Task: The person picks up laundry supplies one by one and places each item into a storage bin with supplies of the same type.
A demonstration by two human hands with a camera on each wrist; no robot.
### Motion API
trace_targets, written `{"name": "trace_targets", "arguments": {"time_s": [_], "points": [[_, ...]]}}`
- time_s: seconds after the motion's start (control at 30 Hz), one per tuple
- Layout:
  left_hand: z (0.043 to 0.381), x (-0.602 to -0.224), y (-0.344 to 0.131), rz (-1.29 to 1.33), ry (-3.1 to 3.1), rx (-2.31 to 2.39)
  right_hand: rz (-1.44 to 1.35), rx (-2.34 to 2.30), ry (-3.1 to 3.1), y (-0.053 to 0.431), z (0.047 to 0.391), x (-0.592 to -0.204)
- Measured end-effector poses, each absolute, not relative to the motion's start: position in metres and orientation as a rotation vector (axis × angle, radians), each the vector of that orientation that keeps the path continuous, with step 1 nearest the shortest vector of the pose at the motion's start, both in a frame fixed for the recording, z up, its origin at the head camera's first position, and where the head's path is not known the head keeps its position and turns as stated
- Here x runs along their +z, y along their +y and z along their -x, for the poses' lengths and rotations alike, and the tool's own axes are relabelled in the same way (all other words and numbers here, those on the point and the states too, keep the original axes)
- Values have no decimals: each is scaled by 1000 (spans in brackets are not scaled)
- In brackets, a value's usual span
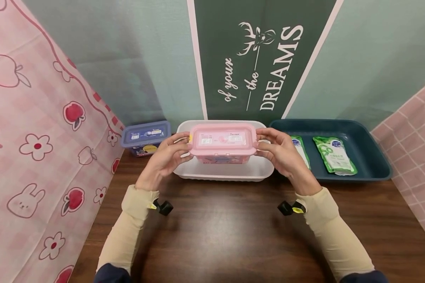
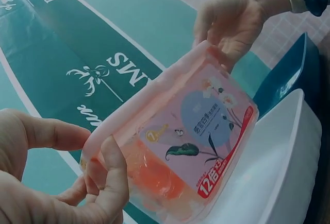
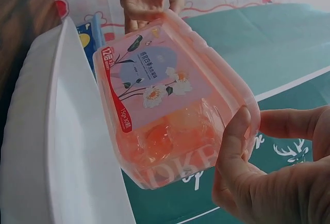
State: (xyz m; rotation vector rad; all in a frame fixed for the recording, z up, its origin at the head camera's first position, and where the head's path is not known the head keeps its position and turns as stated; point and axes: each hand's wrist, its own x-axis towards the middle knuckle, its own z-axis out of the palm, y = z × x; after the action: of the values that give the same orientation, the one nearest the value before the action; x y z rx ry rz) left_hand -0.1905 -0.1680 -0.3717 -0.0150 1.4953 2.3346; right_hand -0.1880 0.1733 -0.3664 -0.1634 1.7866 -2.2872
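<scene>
Both hands hold a pink-lidded clear tub of laundry pods (image 1: 224, 141) over a white tray (image 1: 224, 173). The left hand (image 1: 168, 155) pinches the left end of its lid rim between thumb and fingers. At the opposite end, the right hand (image 1: 281, 153) grips the rim in the same way. Through the tub's clear wall, orange pods (image 3: 162, 136) show behind a pink label with flowers (image 2: 193, 126). In both wrist views the tub appears tilted, beside and above the tray's inside.
To the left stands a blue-lidded tub (image 1: 146, 137) against the wall. A dark teal tray (image 1: 373, 157) on the right holds a green-and-white pouch (image 1: 334, 155) and another pouch (image 1: 300, 151), partly behind the right hand. All stand on a brown wooden table (image 1: 219, 228).
</scene>
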Motion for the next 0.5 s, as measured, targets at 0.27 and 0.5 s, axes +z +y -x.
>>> {"name": "trace_targets", "arguments": {"time_s": [0.27,0.5], "points": [[201,-370,-164,74,1516,2322,137,-2272,1813,174,197,-368],[212,-369,-162,125,1560,2295,104,-2239,1846,174,205,-369]]}}
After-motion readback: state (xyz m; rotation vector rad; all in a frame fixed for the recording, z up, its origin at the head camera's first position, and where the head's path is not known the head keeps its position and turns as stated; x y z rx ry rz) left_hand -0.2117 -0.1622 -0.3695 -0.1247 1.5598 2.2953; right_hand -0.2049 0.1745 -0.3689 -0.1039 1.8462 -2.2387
